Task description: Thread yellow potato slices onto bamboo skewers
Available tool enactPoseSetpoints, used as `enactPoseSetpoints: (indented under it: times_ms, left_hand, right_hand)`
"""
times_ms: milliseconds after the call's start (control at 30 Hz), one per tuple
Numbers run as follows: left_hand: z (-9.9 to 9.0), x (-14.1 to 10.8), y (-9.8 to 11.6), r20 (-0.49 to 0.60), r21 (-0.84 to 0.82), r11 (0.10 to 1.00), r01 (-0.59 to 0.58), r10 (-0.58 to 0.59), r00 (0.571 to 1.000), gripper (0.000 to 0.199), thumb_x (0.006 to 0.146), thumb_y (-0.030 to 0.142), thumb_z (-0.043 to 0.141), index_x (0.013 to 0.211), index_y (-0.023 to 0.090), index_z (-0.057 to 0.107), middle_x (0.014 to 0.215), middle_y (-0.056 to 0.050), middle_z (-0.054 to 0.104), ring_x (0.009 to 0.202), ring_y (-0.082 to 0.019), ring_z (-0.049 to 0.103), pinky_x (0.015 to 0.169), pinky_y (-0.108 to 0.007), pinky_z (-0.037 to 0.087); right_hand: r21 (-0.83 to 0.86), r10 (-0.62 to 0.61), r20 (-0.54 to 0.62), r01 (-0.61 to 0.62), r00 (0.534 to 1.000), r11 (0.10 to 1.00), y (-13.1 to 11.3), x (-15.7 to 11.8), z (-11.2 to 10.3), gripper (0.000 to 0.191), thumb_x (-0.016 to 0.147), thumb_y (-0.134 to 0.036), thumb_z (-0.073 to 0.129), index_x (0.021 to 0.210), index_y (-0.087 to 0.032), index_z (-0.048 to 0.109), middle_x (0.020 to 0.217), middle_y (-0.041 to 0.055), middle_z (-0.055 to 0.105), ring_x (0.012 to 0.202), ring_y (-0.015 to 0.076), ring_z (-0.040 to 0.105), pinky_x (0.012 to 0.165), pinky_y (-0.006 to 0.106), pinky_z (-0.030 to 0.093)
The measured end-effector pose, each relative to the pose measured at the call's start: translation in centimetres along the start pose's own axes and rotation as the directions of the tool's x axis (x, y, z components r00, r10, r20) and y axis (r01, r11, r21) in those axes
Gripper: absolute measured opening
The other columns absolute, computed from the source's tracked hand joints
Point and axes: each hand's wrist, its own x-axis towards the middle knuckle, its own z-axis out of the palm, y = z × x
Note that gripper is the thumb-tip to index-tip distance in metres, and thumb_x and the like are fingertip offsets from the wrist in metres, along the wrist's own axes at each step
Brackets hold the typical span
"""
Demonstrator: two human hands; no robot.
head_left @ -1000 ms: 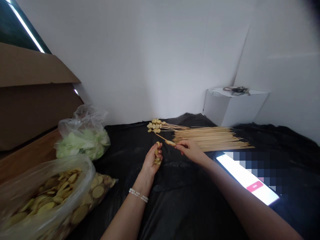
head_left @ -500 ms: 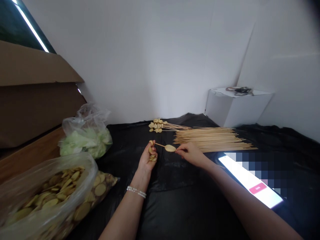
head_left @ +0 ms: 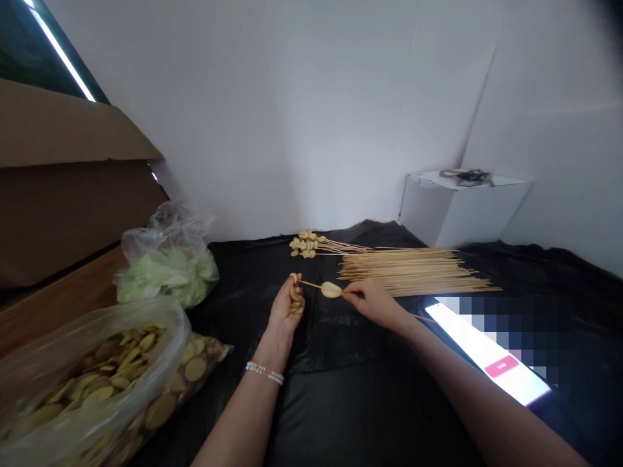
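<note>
Fingers (head_left: 356,286) around skewer (head_left: 310,284), phone label (head_left: 502,366) illegible

Left hand (head_left: 288,303) and right hand (head_left: 372,302) face each other, apart, forearms (head_left: 243,415) slanting inward.
The left curls its fingers toward the palm; the right pinches thumb toward forefinger.

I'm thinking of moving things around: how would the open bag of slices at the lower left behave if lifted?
The open bag would probably sag, since its translucent plastic looks thin and creased. It's likely fairly heavy, given the many slices inside. Some might spill if it tipped, as its mouth gapes.
</note>
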Motion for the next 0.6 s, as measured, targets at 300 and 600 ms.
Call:
enactPoseSetpoints:
  times_ms: [300,600]
  left_hand:
    - [-0.3,0.2,-0.1,-0.041,0.105,0.991,-0.078,0.083,0.996,0.007,0.081,0.009,0.06,0.088,0.012,0.061,0.081,-0.004,0.067,0.044,-0.002,0.051,0.031,-0.007,0.037]
    - [-0.1,0.1,0.0,-0.029,0.108,0.991,-0.073,0.077,0.997,0.007,0.082,0.008,0.057,0.088,0.011,0.06,0.078,-0.003,0.065,0.043,-0.001,0.049,0.031,-0.007,0.035]
  right_hand:
    - [-0.215,-0.016,-0.036,0.007,0.999,0.977,-0.2,-0.2,0.9,0.022,0.085,-0.024,0.051,0.084,-0.023,0.073,0.083,0.0055,0.071,0.079,0.0192,0.062,0.072,0.028,0.04]
    - [-0.113,-0.013,-0.01,0.012,1.0,0.994,-0.2,-0.3,1.8,0.023,0.086,-0.02,0.048,0.085,-0.02,0.071,0.083,0.0048,0.071,0.076,0.0168,0.062,0.071,0.025,0.04]
